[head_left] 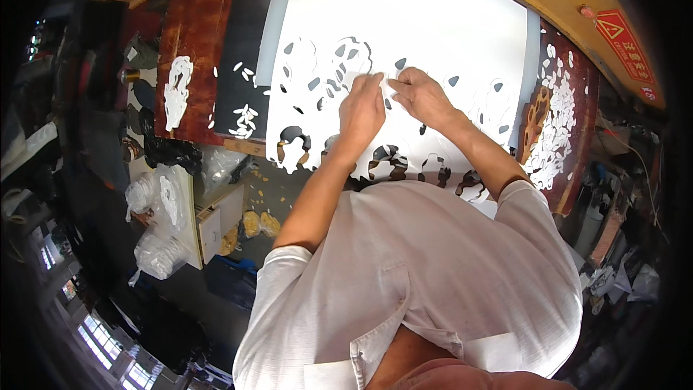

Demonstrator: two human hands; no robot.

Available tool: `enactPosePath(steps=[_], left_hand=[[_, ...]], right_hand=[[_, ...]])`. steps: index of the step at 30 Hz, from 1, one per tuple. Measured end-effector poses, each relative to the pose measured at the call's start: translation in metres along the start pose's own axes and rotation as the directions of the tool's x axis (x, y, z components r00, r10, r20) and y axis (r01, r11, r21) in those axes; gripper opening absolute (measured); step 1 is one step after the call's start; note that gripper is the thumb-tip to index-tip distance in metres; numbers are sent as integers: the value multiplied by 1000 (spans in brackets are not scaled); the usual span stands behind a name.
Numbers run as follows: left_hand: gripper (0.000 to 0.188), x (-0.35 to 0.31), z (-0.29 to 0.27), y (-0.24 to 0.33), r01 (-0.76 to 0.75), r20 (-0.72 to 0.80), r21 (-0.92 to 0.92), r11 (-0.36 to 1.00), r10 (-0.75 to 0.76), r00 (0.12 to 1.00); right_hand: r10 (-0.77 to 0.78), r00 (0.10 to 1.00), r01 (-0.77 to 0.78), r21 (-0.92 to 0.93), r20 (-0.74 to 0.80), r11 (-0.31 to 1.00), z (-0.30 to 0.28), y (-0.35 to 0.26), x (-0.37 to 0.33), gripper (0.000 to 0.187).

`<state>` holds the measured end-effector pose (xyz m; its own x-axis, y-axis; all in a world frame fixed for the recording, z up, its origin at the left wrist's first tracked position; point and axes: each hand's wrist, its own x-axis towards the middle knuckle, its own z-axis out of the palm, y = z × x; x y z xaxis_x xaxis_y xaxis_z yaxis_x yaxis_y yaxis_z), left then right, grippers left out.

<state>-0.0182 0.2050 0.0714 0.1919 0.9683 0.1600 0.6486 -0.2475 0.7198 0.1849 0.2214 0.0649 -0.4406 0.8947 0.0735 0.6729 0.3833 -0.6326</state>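
A large white sheet (pixel 404 11) lies before me, with many curved cut lines and dark holes in its near half. Over the middle of that half, my left hand (pixel 363 110) is closed, its fingertips drawn together and pointing away from me. My right hand (pixel 424 98) is closed too, thumb and forefinger pinched close to the left fingertips. Something white shows between the two hands, but against the white sheet I cannot make out its shape. Larger scalloped openings (pixel 294 146) run along the sheet's near edge, dark showing through them.
On the red-brown board at left lies a stack of white cut shapes (pixel 177 94), with small white scraps (pixel 245 121) beside the sheet. At right stand a brown scalloped cutting die (pixel 535 121) and a heap of white scraps (pixel 556 119). A yellow machine beam (pixel 570 25) borders the far side.
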Motion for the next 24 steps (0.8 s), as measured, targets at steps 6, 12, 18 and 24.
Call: enactPosePath(steps=[6, 12, 18, 24], left_hand=[[37, 24, 4, -5, -39, 84, 141, 989, 27, 996], [37, 27, 5, 3, 14, 199, 228, 973, -60, 978], [31, 40, 4, -2, 60, 231, 157, 986, -96, 968], [32, 54, 9, -9, 172, 294, -18, 985, -159, 943]], right_hand=[[137, 991, -136, 133, -1, 982, -15, -2, 5, 34], [322, 946, -318, 293, 34, 902, -26, -4, 12, 39], [316, 947, -319, 311, 61, 895, -20, 3, 5, 38], [350, 936, -347, 85, -30, 934, -8, -8, 18, 25]])
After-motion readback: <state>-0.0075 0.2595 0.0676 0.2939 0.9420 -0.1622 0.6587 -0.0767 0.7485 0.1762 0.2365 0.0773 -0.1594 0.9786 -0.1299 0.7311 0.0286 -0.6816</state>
